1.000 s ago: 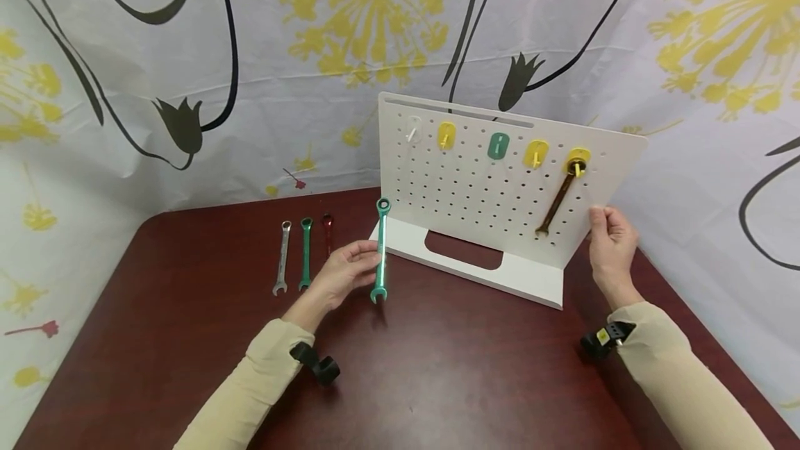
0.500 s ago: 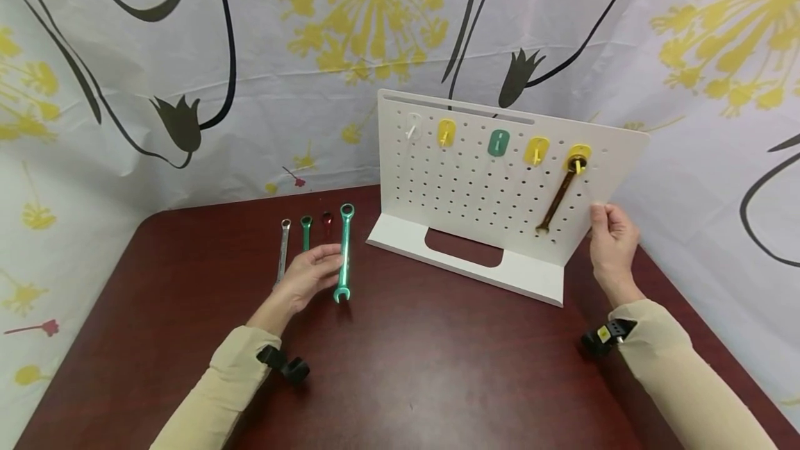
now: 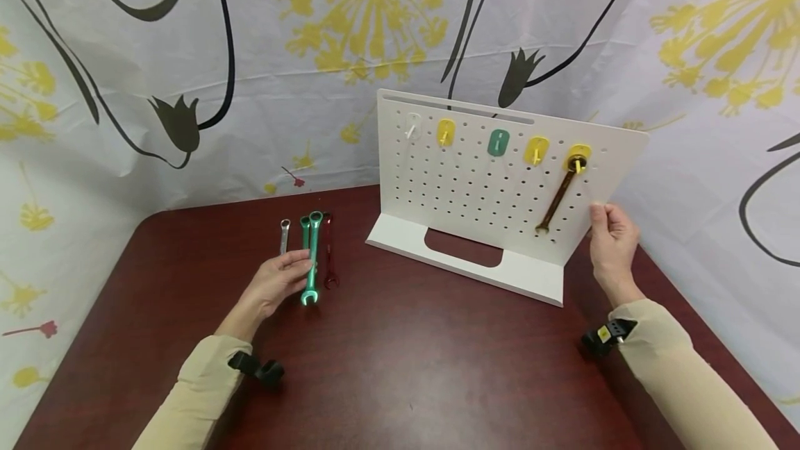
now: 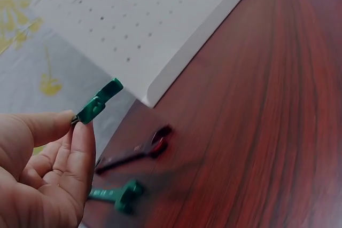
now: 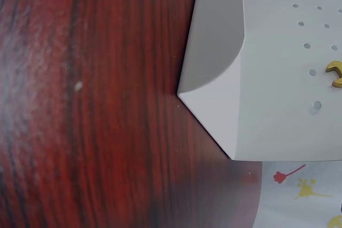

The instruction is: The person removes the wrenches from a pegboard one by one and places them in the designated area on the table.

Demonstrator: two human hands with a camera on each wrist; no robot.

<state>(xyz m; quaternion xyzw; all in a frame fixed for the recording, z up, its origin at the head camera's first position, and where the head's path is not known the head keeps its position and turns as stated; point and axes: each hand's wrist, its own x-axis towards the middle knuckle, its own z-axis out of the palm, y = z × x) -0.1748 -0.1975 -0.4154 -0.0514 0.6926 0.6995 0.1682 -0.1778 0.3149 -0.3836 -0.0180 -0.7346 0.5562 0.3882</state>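
Note:
My left hand [image 3: 275, 283] pinches a teal-green combination wrench [image 3: 313, 259] between thumb and fingers, its ring end up and its open end toward me. In the left wrist view the held wrench [image 4: 99, 101] is seen nearly end-on above the table. Beneath and beside it lie a silver wrench [image 3: 284, 236], a darker green wrench [image 3: 305, 231] and a red wrench [image 3: 330, 255]. At the right, my right hand [image 3: 612, 245] grips the side edge of the white pegboard [image 3: 462, 186], thumb on the front. A bronze-coloured wrench [image 3: 556, 203] hangs on the pegboard's rightmost yellow hook.
Along the pegboard's top run a white hook [image 3: 412, 127], a yellow hook [image 3: 446, 132], a green hook [image 3: 498, 144] and another yellow hook [image 3: 536, 151]. Its base [image 3: 400, 236] stands on the dark red table [image 3: 425, 360]. A patterned curtain [image 3: 262, 54] hangs behind.
My left hand has moved left with the teal-green wrench, from the pegboard's left edge to over the wrenches on the table. My right hand stays on the board's edge.

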